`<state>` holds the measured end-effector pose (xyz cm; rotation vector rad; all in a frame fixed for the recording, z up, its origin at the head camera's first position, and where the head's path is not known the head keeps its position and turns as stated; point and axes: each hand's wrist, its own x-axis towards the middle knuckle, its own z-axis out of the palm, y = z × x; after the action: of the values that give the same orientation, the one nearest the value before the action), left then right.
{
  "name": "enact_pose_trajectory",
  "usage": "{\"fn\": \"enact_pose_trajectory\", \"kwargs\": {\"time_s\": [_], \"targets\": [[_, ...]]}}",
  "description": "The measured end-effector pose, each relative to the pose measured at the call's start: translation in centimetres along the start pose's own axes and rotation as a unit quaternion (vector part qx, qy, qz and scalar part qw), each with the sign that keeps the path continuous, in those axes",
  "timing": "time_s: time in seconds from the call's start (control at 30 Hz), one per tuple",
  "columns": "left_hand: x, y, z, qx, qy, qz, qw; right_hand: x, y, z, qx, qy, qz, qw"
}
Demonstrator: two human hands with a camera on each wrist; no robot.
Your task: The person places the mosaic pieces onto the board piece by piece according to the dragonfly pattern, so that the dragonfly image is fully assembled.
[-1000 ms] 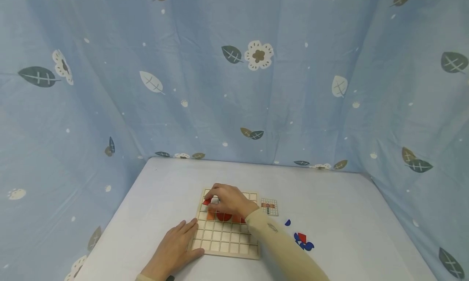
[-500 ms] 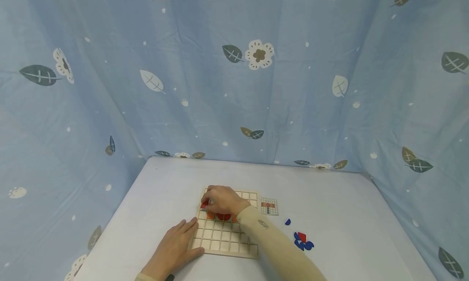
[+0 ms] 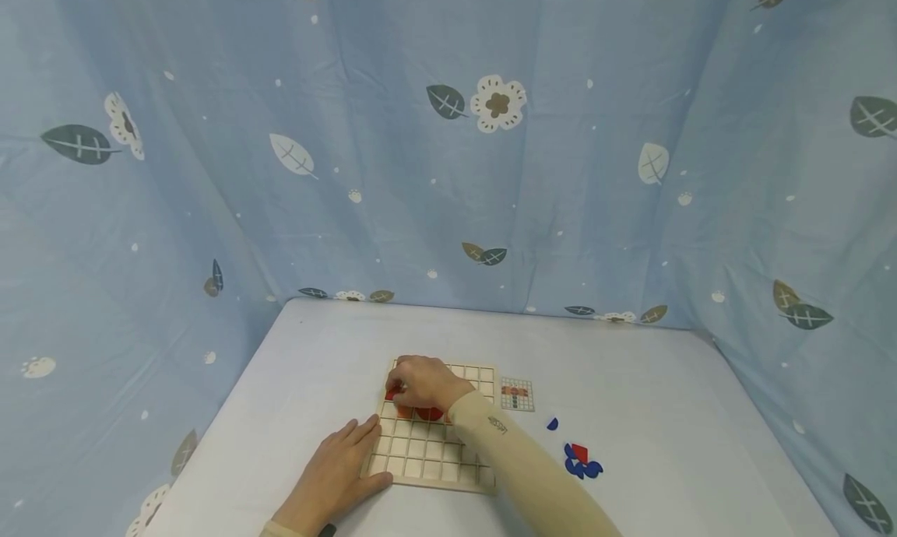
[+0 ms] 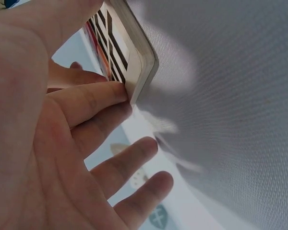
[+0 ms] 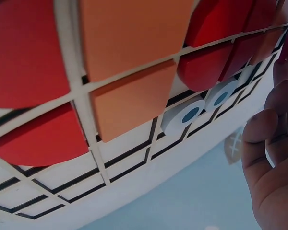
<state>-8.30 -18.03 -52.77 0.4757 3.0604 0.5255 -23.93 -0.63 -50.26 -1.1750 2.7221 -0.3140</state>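
Note:
A wooden grid board (image 3: 415, 448) lies on the table. My left hand (image 3: 335, 473) rests at its near left corner, fingers extended and touching the edge; the left wrist view shows the board's rounded corner (image 4: 143, 72) against thumb and fingertips. Over the board's upper left part, my right hand (image 3: 426, 383) pinches a red piece (image 3: 391, 394) at the left side. In the right wrist view this red piece (image 5: 286, 47) is partly hidden by fingers. Orange squares (image 5: 134, 100), red rounded pieces (image 5: 43, 136) and round eye pieces (image 5: 186, 116) sit in the grid cells.
A small pattern card (image 3: 517, 394) lies right of the board. Farther right are a blue half-round piece (image 3: 553, 424), several blue pieces (image 3: 592, 469) and a red piece (image 3: 580, 453). A blue leaf-print curtain (image 3: 392, 226) surrounds the white table (image 3: 652, 412).
My right hand has shifted left with the red piece, to the left side of the board, and hardly moves in the last half second. The left hand stays put.

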Motion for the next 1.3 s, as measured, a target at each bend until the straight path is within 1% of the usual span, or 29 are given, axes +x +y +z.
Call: {"fn": "enact_pose_trajectory", "kwargs": {"time_s": [0.4, 0.87, 1.13, 1.2, 1.3], "targets": [[0.02, 0.0, -0.07, -0.001, 0.0, 0.002, 1.0, 0.22, -0.07, 0.12, -0.012, -0.021, 0.018, 1.0], [0.05, 0.04, -0.16, 0.0, -0.003, 0.003, 1.0, 0.28, -0.14, 0.62, -0.021, 0.003, 0.02, 1.0], [0.09, 0.02, -0.13, 0.003, -0.004, 0.001, 1.0, 0.03, -0.31, 0.5, -0.015, 0.0, 0.031, 0.999], [0.1, 0.02, -0.15, 0.003, -0.004, 0.001, 1.0, -0.08, -0.33, 0.44, -0.015, 0.005, 0.029, 0.999], [0.11, 0.02, -0.16, 0.001, -0.004, 0.002, 1.0, -0.36, -0.4, 0.18, -0.012, 0.026, 0.018, 0.999]]}}
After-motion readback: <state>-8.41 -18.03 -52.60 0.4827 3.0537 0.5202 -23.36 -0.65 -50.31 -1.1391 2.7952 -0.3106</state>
